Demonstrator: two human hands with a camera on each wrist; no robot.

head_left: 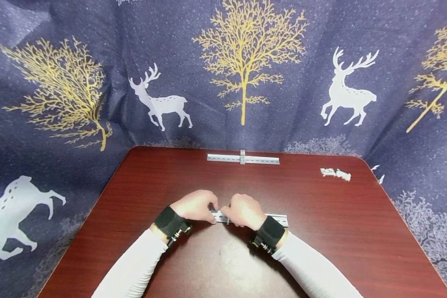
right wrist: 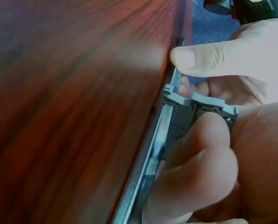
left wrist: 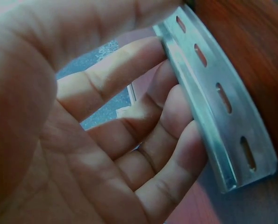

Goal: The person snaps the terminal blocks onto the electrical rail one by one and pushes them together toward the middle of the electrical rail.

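Observation:
A slotted metal DIN rail [head_left: 279, 218] lies across the middle of the table. My left hand [head_left: 196, 205] grips it by its two long edges near the left end. In the left wrist view the fingertips bear on one edge of the slotted rail [left wrist: 209, 84]; the thumb tip is out of frame. A grey terminal block [right wrist: 213, 103] sits at the rail in the right wrist view, to the right of the left thumb. My right hand [head_left: 244, 211] pinches this block, and its curled fingers cover part of it. Whether the block is fully clipped on, I cannot tell.
Near the table's back edge lies another DIN rail [head_left: 262, 159], with grey terminal blocks [head_left: 242, 157] at its middle. Two small groups of whitish parts, one left [head_left: 328, 171] and one right [head_left: 343, 175], lie at the back right. A patterned curtain [head_left: 216, 103] hangs behind the table.

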